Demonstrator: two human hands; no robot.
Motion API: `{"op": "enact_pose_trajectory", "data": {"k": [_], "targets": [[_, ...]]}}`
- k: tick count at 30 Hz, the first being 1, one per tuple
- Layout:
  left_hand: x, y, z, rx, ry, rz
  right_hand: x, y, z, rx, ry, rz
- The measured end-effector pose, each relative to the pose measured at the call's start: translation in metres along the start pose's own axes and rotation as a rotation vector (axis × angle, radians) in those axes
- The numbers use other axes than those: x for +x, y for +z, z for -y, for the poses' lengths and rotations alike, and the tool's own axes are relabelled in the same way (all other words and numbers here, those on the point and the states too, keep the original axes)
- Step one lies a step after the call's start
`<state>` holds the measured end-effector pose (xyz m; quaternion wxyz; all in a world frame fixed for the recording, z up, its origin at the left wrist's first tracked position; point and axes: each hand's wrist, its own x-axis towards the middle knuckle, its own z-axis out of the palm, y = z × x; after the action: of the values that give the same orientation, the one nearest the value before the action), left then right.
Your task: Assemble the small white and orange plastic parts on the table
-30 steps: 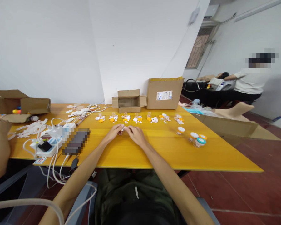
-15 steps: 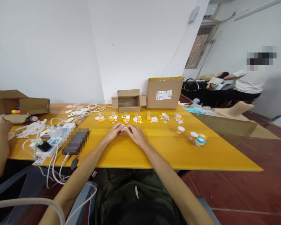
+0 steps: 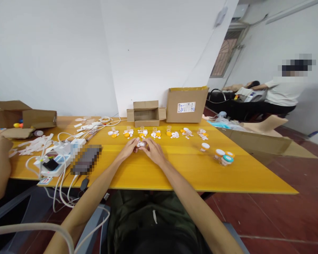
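Between my left hand (image 3: 129,149) and my right hand (image 3: 153,149) is a small clear jar (image 3: 141,144), lying sideways, with the fingers of both hands closed on it. What is inside it is too small to tell. Just beyond my hands runs a row of small piles of white and orange discs (image 3: 156,134), with clear cups (image 3: 169,128) beside several of them. To the right stand lidded jars: one with a white lid (image 3: 205,145), and a group with white, orange and teal lids (image 3: 227,158).
An open small carton (image 3: 146,123) and a larger box (image 3: 185,109) stand at the table's back. Power strips (image 3: 59,164), cables and a dark phone (image 3: 86,160) lie left. Another person's hand (image 3: 0,148) is at far left; a person (image 3: 283,91) sits at right.
The clear jar now shows more between my fingers, which have shifted slightly around it. At the far left the other person's hand has moved a little.
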<state>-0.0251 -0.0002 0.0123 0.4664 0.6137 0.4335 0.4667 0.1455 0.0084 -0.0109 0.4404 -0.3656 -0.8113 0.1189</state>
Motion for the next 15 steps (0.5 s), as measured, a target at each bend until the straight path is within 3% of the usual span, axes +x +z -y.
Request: {"op": "enact_pose_trajectory", "data": {"k": [15], "targets": [[0.0001, -0.0008, 0.0008, 0.003, 0.018, 0.027, 0.0018, -0.0016, 0.0050, 0.077, 0.098, 0.018]]}}
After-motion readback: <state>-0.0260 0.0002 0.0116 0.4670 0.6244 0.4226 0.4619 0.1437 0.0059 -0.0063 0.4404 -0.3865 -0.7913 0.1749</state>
